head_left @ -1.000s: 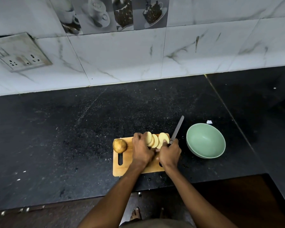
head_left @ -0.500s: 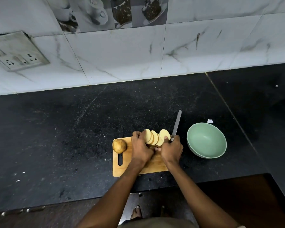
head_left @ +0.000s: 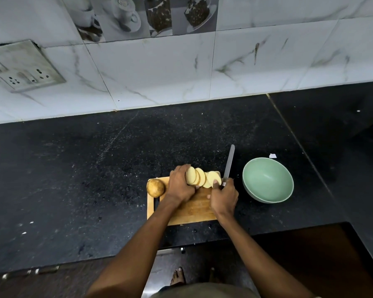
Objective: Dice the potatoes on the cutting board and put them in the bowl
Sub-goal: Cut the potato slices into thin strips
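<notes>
1. Two hands work over a wooden cutting board point(head_left: 194, 209) on the dark table point(head_left: 73, 179).
2. Left hand point(head_left: 179, 186) curls around fanned potato slices point(head_left: 202, 179).
3. Right hand point(head_left: 224, 197) grips a knife point(head_left: 229, 164).
4. One whole potato point(head_left: 155, 187) sits at the board's left edge.
5. Green bowl point(head_left: 267, 180) stands just right, with nothing in it.

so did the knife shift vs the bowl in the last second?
Yes. The knife blade swung more upright, its tip pointing further away from the bowl; the right hand holds it.

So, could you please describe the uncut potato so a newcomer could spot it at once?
On the black stone counter lies a pale wooden cutting board. At its far left corner sits the round brown whole potato, skin on, unlike the pale yellow slices beside it.
</notes>
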